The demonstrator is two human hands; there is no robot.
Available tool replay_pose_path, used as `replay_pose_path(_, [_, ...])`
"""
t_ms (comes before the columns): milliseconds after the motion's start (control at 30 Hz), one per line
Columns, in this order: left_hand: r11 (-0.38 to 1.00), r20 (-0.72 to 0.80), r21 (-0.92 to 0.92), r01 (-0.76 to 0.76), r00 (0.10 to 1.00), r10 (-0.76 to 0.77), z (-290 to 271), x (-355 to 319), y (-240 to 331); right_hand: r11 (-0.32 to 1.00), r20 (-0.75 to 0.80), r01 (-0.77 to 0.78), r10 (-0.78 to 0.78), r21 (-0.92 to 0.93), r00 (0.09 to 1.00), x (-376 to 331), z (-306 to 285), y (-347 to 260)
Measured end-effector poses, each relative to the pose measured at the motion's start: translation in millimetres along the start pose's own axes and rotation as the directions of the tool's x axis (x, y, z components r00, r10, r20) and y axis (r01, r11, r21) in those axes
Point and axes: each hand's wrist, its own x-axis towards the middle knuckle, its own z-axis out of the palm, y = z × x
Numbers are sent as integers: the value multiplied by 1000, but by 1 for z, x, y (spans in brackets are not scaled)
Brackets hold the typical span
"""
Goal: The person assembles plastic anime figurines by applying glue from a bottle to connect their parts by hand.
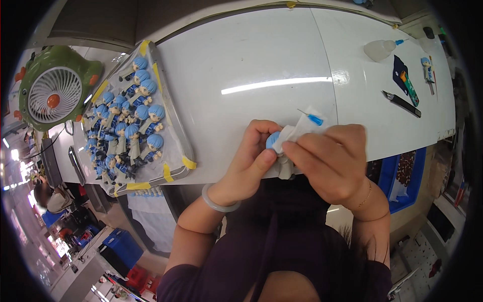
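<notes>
My left hand [250, 156] is closed round a small figurine with light-blue hair [272, 139], its pale lower body hanging below my fingers. My right hand [329, 163] is closed too, pinching a white cloth or tissue [288, 135] against the figurine's head. The figurine's face is hidden by the cloth and fingers. Just beyond my right fingers, against the white material, shows a blue dispensing needle tip [315, 120] with its thin needle pointing up and left. Whether it is attached to something in my right hand is hidden.
To the left, a tray [189, 146] with yellow tape holds several blue-haired figurines [132, 132], beside a green fan [53, 95]. At right lie a squeeze bottle [378, 50], a craft knife [402, 104], a dark-and-green item [405, 80] and another figurine [427, 68]. A blue bin [420, 173] stands below.
</notes>
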Motion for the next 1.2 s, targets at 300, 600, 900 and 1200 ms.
replay_pose_path(300, [976,12,-186,113,994,-113,0,-2,4,958,53,59,-46,-282,998,-16,-15,26])
replay_pose_path(600, [701,-269,699,-138,858,438,-22,-53,75,967,-48,-230,226,-109,973,-46,-9,24])
replay_pose_path(900, [-181,-132,944,275,821,556,-40,-48,119,967,-93,-253,254,14,963,-45,-9,29])
replay_pose_path(1200, [-360,133,929,-89,986,98,3,186,154,969,-140,-230,240,90,960,-45,-18,33])
